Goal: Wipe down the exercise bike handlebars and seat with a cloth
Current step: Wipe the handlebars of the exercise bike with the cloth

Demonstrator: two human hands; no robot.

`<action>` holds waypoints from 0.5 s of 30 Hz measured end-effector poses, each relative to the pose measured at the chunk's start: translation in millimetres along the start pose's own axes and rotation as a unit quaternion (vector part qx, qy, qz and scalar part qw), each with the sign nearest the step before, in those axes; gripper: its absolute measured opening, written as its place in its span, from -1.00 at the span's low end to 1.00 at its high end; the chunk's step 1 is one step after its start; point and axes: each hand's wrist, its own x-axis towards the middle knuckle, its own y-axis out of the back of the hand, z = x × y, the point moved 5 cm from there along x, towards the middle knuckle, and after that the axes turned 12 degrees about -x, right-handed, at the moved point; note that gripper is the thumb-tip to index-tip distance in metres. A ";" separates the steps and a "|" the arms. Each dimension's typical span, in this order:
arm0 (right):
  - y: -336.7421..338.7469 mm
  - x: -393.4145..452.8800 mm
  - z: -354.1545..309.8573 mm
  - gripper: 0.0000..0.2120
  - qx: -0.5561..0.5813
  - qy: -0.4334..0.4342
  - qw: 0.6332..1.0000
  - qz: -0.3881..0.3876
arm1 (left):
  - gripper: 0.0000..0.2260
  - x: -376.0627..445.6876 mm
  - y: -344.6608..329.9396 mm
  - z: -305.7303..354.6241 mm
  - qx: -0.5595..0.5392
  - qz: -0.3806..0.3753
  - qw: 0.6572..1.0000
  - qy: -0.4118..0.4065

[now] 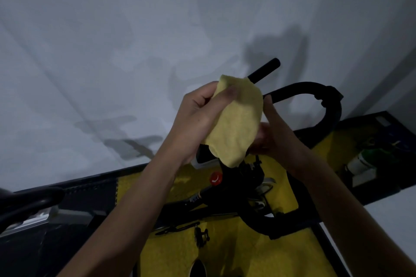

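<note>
Head view, dim light. Landmark: the yellow cloth [236,119].

Nearest, low and left of the cloth: the black seat [27,202], only its end in frame, on a metal bracket. Neither hand nor the cloth touches it.

Below the cloth: the bike frame [225,200], black, with a round red knob [216,179] just under the cloth's lower edge. Beneath the frame lies a yellow mat [171,252] with a dark border.

Left hand [202,114]: grip closed on the cloth's upper left edge, thumb on the front face, fingers curled behind. The cloth hangs down from this pinch as a loose oval sheet.

Right hand [272,132]: at the cloth's right edge and partly behind it. One fingertip shows above the cloth's right shoulder; the palm side sits against the cloth's lower right part. Cannot tell whether this grip clamps the cloth or only touches it; the fingers are hidden and blurred.

Behind the cloth: the handlebars [315,92], black. One straight bar end rises from behind the cloth's top toward upper right; a curved loop runs right of the cloth, past the right hand. The cloth covers the handlebar centre; contact there cannot be confirmed.

Far right of the cloth, on the floor: a green and white bottle [362,159], blurred.

Farthest: a pale wall [135,40].
</note>
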 end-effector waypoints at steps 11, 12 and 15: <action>15.0 -10.5 -34.6 -0.56 0.184 0.164 0.965 0.089 | -0.85 6.3 6.8 8.5 0.044 0.029 0.995 -0.086; 17.4 -11.4 -36.0 -0.56 0.187 0.166 0.963 0.098 | -0.87 6.5 8.0 7.5 0.050 0.031 0.994 -0.089; 21.4 -13.9 -39.6 -0.54 0.190 0.158 0.964 0.101 | -0.85 6.3 10.3 4.1 0.061 0.040 0.993 -0.088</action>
